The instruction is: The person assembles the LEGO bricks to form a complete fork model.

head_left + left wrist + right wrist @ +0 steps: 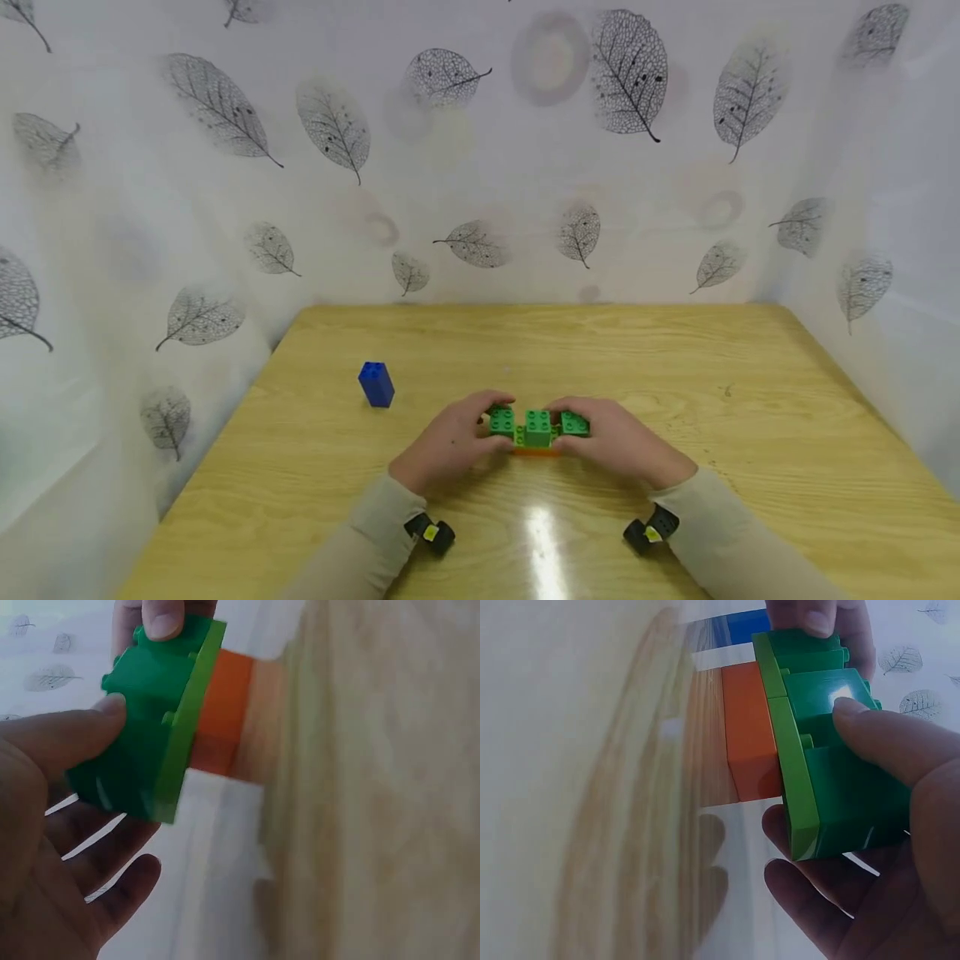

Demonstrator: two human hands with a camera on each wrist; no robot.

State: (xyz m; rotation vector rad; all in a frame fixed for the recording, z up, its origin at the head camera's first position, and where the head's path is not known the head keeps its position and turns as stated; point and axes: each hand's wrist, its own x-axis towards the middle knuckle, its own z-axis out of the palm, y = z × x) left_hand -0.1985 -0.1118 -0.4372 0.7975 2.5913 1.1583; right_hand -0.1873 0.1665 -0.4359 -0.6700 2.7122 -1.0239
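Observation:
A small structure of toy building blocks stands on the table between the two hands. Its top carries three dark green blocks: left, middle and right. Under them runs a flat light green layer, and an orange block forms the narrower base. My left hand grips the left end, thumb on the near side. The right hand holds the right end in the same way, its thumb reaching toward the middle block. The far-side fingers are partly hidden in the head view.
A tall blue block stands upright on the wooden table, left of and beyond the hands. White leaf-printed curtains enclose the table's back and sides. Each wrist wears a black strap with a small camera.

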